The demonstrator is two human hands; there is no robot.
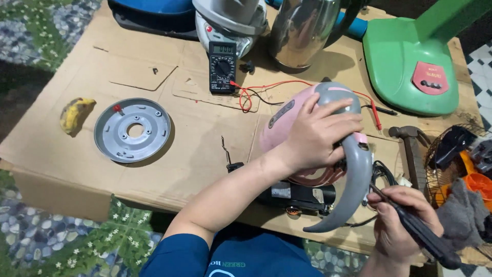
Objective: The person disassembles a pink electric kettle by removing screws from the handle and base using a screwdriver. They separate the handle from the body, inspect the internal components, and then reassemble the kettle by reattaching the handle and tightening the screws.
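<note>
Pink kettle (279,125) lies on its side on cardboard sheet (77,138), at 3 o'clock from loose grey base plate (133,131).

Left hand (320,133): fingers wrapped over body and grey handle (353,169), wrist arched from 7 o'clock. Judgement: keep this clamp firm so body cannot roll.

Right hand (397,218): fingers closed around black screwdriver (420,233), tip aimed at handle base at 10 o'clock. Judgement: seat tip squarely, press along shaft. Multimeter (223,66) leads lie at 12 o'clock; keep them away.

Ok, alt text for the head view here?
A left hand grips a pink kettle by its grey handle over a cardboard-covered table, while the right hand holds a black-handled tool to it. A multimeter and grey round base plate lie nearby.
</note>
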